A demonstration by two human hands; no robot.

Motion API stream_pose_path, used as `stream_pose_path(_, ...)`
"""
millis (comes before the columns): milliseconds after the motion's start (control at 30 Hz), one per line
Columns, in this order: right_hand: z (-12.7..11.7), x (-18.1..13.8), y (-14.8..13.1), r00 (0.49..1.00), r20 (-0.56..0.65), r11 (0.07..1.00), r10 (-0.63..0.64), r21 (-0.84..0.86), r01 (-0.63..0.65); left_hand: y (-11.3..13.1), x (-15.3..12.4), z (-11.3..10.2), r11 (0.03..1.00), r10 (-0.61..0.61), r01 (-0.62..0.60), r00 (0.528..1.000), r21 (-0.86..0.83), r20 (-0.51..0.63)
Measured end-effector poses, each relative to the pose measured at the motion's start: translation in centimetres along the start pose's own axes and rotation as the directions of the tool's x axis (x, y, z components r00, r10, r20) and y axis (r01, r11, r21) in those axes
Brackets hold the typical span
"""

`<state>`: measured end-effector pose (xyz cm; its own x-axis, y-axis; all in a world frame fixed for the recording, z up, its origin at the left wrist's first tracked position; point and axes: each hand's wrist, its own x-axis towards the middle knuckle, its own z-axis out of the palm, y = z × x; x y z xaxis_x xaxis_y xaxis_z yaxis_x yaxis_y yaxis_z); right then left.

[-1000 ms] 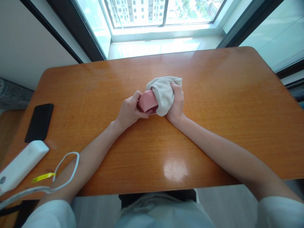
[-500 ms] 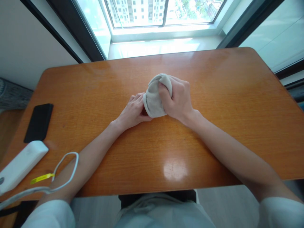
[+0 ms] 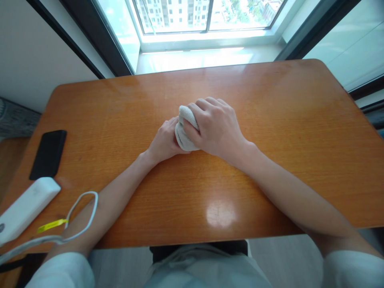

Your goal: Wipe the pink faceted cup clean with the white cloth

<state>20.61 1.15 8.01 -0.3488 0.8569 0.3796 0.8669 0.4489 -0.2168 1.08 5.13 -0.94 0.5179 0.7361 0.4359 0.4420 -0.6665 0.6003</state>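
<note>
A crumpled pale grey-white cloth (image 3: 186, 130) is gripped by my right hand (image 3: 214, 126), whose thumb and fingers close around it above the middle of the table. My left hand (image 3: 166, 138) curves around the left side of the cloth, low near the table surface. Its fingertips disappear behind the cloth and my right hand. Whatever it holds there, if anything, is hidden from view.
On the brown wooden table (image 3: 126, 104) at the left lie a black phone-like slab (image 3: 48, 154) and a long white device (image 3: 28, 210). A white cable (image 3: 90, 224) with a yellow tag (image 3: 53, 226) crosses over my left forearm. Beyond the far edge is a window (image 3: 207, 20).
My right hand has turned over and shifted slightly to the left. More of the cloth is now tucked under its palm. My left hand has hardly moved.
</note>
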Motion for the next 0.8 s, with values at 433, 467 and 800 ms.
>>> stream_pose_path(433, 2.6, 0.1, 1.0, 0.969, -0.246, 0.957, 0.034, 0.288, 0.04, -0.3, 0.0, -0.4, 0.995, -0.082, 0.085, 0.995, 0.057, -0.05)
stream_pose_path(467, 2.9, 0.3, 1.5, 0.964, -0.262, 0.939, 0.045, 0.341, 0.049, 0.0, 0.1, -0.5, 0.994, -0.094, 0.097, 0.994, 0.056, -0.056)
stream_pose_path(800, 3.8, -0.1, 2.7, 0.929, -0.338, 0.777, 0.153, 0.622, 0.099, 0.6, 0.4, -0.7, 0.988, -0.14, 0.142, 0.989, 0.066, -0.038)
